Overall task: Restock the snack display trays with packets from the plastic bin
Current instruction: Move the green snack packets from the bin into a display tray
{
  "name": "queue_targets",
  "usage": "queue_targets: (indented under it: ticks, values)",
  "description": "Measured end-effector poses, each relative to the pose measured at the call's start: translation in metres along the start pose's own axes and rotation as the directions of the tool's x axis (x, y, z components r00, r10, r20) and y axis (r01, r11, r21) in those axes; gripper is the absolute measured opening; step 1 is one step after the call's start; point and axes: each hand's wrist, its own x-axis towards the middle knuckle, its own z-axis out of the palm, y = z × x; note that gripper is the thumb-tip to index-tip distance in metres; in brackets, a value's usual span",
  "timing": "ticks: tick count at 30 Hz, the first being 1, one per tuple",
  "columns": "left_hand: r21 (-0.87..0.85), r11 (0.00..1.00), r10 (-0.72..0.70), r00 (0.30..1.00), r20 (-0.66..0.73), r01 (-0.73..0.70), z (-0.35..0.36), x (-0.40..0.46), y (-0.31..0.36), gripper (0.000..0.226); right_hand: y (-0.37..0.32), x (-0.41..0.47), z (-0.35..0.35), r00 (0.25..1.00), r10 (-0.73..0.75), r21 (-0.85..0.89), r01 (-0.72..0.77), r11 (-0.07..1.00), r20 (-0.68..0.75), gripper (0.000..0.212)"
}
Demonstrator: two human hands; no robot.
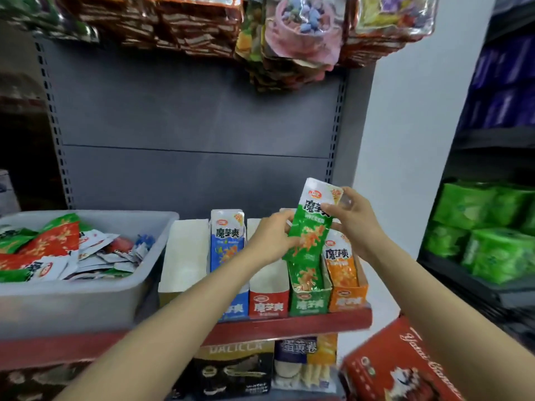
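Plastic bin [86,296] lower left of frame, well apart from your hands. Green tray [309,303] right of centre, directly below green packet [311,224]. Packet long axis near upright, tilted right. Left hand [272,238] pinches its lower edge, right hand [354,219] its upper part; lower it straight down.

Even, soft indoor light (no hard shadows), blurred and wide-angle-bent toward the edges.
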Motion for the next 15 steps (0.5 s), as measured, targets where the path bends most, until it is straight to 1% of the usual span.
queue_targets:
  ticks: [2, 5, 6, 8, 9, 10, 11, 13, 15]
  values:
    - [0.005, 1.0, -0.002, 1.0, -0.018, 0.002, 0.01, 0.003, 0.001, 0.041, 0.004, 0.0, -0.005, 0.998, -0.056, -0.074, 0.057, 0.996, 0.014, 0.016]
    - [0.048, 0.999, -0.01, 0.999, -0.048, 0.012, 0.018, 0.006, -0.002, 0.041, 0.016, 0.001, -0.007, 0.987, -0.14, -0.26, 0.156, 0.953, 0.079, 0.014]
    - [0.053, 0.998, -0.013, 0.998, -0.068, 0.017, 0.02, 0.007, -0.004, 0.039, 0.02, 0.0, -0.007, 0.985, -0.141, -0.306, 0.166, 0.937, 0.102, 0.013]
    - [0.041, 0.999, -0.006, 0.99, -0.139, 0.012, 0.021, 0.007, -0.008, 0.035, 0.028, 0.0, -0.006, 0.986, -0.121, -0.324, 0.153, 0.934, 0.115, 0.015]
    - [0.037, 0.999, -0.002, 0.984, -0.179, 0.009, 0.022, 0.008, -0.01, 0.034, 0.033, -0.001, -0.006, 0.986, -0.117, -0.34, 0.152, 0.928, 0.122, 0.018]
    - [0.041, 0.999, -0.001, 0.979, -0.205, 0.009, 0.022, 0.008, -0.013, 0.033, 0.036, -0.002, -0.005, 0.983, -0.123, -0.394, 0.167, 0.904, 0.134, 0.022]
    - [0.062, 0.998, 0.0, 0.979, -0.206, 0.013, 0.023, 0.009, -0.016, 0.031, 0.04, -0.003, -0.005, 0.98, -0.135, -0.479, 0.19, 0.857, 0.148, 0.028]
    - [0.161, 0.986, -0.007, 0.988, -0.156, 0.032, 0.024, 0.008, -0.021, 0.025, 0.048, -0.005, -0.006, 0.964, -0.174, -0.645, 0.265, 0.717, 0.203, 0.037]
    - [0.25, 0.968, -0.01, 0.994, -0.112, 0.038, 0.023, 0.007, -0.024, 0.022, 0.053, -0.006, -0.005, 0.945, -0.18, -0.757, 0.328, 0.566, 0.274, 0.039]
